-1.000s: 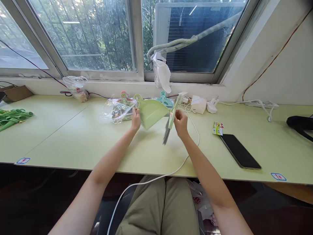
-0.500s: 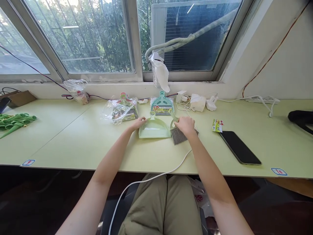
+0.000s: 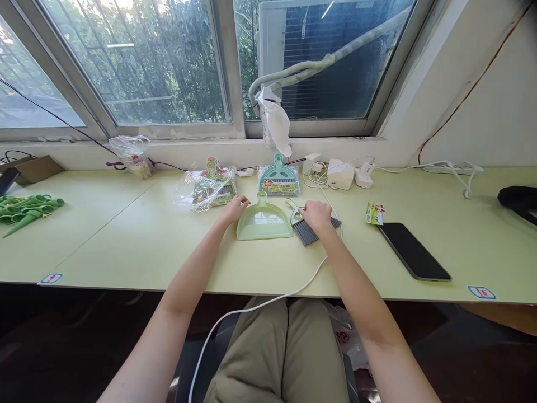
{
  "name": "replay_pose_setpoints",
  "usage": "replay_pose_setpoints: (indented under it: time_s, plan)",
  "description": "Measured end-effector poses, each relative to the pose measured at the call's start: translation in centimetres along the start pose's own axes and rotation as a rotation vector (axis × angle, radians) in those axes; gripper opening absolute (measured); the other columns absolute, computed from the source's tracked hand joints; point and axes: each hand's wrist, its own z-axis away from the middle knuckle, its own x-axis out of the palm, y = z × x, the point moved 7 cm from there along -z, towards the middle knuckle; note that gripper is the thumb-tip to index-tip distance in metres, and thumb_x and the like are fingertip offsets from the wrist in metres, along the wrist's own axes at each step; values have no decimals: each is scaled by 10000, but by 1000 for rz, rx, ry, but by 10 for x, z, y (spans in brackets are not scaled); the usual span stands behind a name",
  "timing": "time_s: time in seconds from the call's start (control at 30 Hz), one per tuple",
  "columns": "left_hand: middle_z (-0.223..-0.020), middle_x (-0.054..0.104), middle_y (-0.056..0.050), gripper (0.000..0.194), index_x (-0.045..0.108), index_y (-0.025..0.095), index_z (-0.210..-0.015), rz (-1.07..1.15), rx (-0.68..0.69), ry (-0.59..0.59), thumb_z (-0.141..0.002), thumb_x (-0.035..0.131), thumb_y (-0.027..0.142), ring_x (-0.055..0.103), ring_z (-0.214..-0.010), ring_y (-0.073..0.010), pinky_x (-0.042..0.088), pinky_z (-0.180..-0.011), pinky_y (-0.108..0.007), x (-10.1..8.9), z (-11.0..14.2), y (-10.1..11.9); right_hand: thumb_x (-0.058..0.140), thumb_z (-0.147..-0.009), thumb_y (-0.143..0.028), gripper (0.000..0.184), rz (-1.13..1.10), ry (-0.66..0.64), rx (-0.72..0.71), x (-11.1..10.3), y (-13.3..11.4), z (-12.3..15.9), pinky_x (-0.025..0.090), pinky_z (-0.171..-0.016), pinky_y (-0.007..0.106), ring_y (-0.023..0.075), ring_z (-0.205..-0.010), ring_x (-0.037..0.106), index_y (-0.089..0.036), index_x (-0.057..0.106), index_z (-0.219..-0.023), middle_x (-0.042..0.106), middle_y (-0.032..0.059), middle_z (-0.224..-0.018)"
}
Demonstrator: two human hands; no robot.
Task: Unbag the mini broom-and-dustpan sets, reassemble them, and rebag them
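Observation:
A light green dustpan (image 3: 264, 224) lies on the table in front of me, its handle pointing toward the window. My left hand (image 3: 236, 210) is just beside its left edge, fingers loosely bent and holding nothing. To the right of the dustpan, a small hand brush (image 3: 305, 232) with grey bristles and a pale green handle lies low on the table. My right hand (image 3: 318, 215) is closed over it, thumb at the handle, and covers its middle.
Behind stand a wrapped teal dustpan set (image 3: 278, 178) and another set in crumpled plastic (image 3: 213, 187). A white cable (image 3: 268, 302) runs across the table edge to my lap. A black phone (image 3: 413, 252) and small label card (image 3: 375, 213) lie right; green cones (image 3: 29, 210) lie left.
The brush has tipped down from a raised slant to lie flatter on the table under my right hand. My left hand has come slightly away from the dustpan's edge.

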Motion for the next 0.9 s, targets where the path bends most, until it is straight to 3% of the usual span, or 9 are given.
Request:
replay_pose_setpoints:
  time_s: [0.27, 0.73, 0.9]
  plan:
    - [-1109, 572, -80, 303, 629, 209, -946, 19, -10, 28, -931, 392, 397, 570, -986, -221, 408, -862, -330, -2, 0, -1, 523, -891, -416, 345, -2, -19, -13, 2, 0, 0, 438, -773, 329, 270, -990, 648, -168, 703, -1048, 698, 159, -1023]
    - [-1115, 600, -86, 306, 621, 206, -952, -3, 26, 14, -930, 385, 399, 556, -1039, -242, 393, -876, -340, -2, 3, 5, 469, -921, -376, 351, -34, 0, 5, -2, 0, 2, 445, -785, 337, 274, -1008, 645, -156, 697, -1071, 686, 179, -1038]
    - [-1104, 612, -85, 319, 628, 205, -950, -13, 39, 6, -927, 386, 411, 556, -1041, -240, 397, -889, -337, -1, 3, 7, 477, -917, -362, 328, -62, 50, 1, -4, 0, 1, 452, -778, 330, 271, -989, 654, -168, 708, -1046, 696, 159, -1009]
